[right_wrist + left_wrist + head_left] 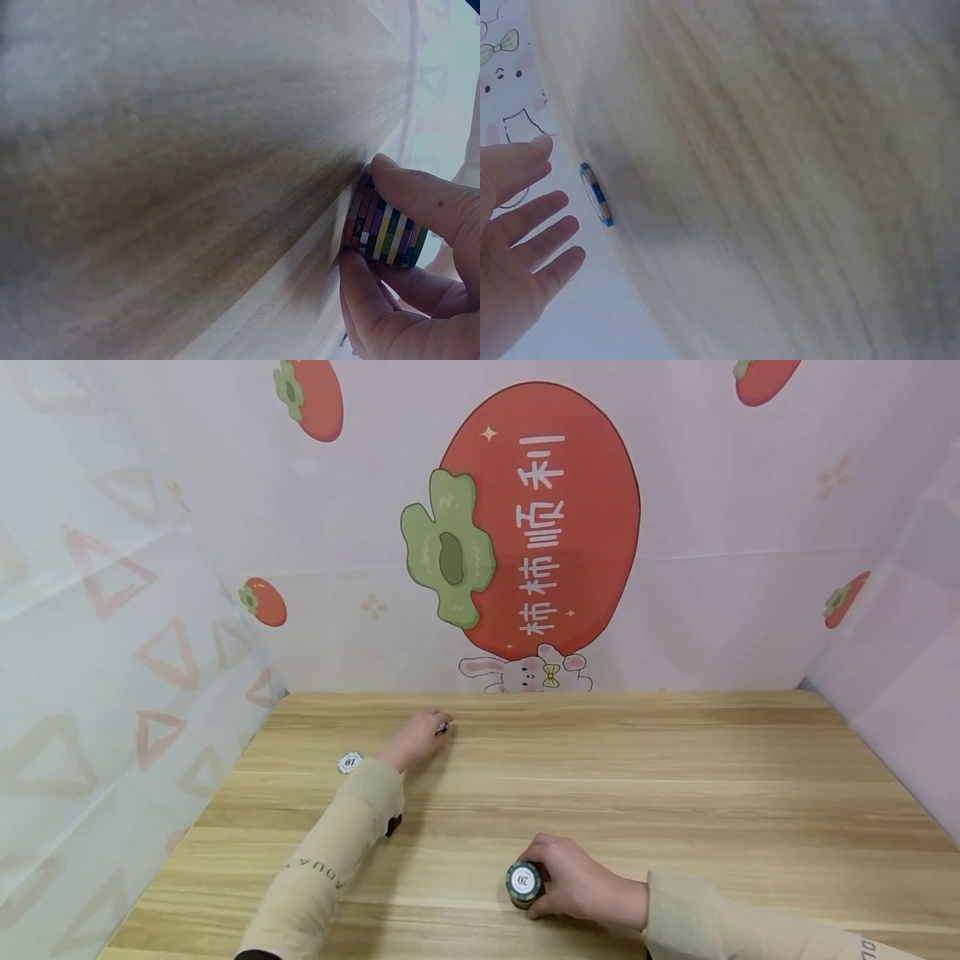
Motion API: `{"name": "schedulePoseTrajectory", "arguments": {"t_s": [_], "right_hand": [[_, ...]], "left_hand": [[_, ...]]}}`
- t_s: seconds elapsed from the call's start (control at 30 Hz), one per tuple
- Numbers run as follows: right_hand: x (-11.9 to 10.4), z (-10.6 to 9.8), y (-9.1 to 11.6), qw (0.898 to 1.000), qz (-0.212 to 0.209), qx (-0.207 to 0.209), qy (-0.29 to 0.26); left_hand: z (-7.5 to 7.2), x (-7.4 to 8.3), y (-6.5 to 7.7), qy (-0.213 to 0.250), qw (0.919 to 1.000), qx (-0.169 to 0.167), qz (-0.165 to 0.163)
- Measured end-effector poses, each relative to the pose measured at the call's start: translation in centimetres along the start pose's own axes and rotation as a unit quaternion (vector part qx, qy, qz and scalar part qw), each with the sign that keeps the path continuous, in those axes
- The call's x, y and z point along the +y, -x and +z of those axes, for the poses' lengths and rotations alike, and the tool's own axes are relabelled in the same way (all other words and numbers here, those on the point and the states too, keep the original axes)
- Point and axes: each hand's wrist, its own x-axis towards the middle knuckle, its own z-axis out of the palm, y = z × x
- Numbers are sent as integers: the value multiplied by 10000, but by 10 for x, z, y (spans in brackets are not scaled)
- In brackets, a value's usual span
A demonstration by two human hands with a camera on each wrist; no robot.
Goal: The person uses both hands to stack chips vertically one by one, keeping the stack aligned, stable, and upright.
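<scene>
In the head view my left hand (418, 737) is stretched toward the table's far edge, above a poker chip (442, 727). Seen from the left wrist, that chip (596, 195), with a blue and white edge, lies flat on the wood. The left fingers (544, 232) are spread and loosely bent, a small gap away from it. Nearer the front, my right hand (573, 881) grips a stack of poker chips (522, 881) whose green top chip reads 20. The thumb and fingers clasp the sides of the multicoloured stack (386, 225), which stands on the table.
A white chip (350, 762) marked 10 lies left of the left forearm. The wooden table (675, 777) meets a printed cloth backdrop (360, 527) at its far edge, with cloth walls on both sides. A small black object (393, 824) shows under the left sleeve.
</scene>
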Motion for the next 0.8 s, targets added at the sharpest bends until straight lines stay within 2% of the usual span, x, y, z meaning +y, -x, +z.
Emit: {"name": "schedulePoseTrajectory", "arguments": {"t_s": [0.43, 0.57, 0.8], "right_hand": [[3, 2, -1, 10000, -10, -4, 58], [2, 2, -1, 10000, -20, 4, 56], [3, 1, 0, 10000, -27, -3, 42]], "left_hand": [[2, -2, -8, -390, 9973, -522, -348], [4, -1, -8, -532, 9967, -519, -329], [4, -2, -9, -296, 9979, -389, -426]]}}
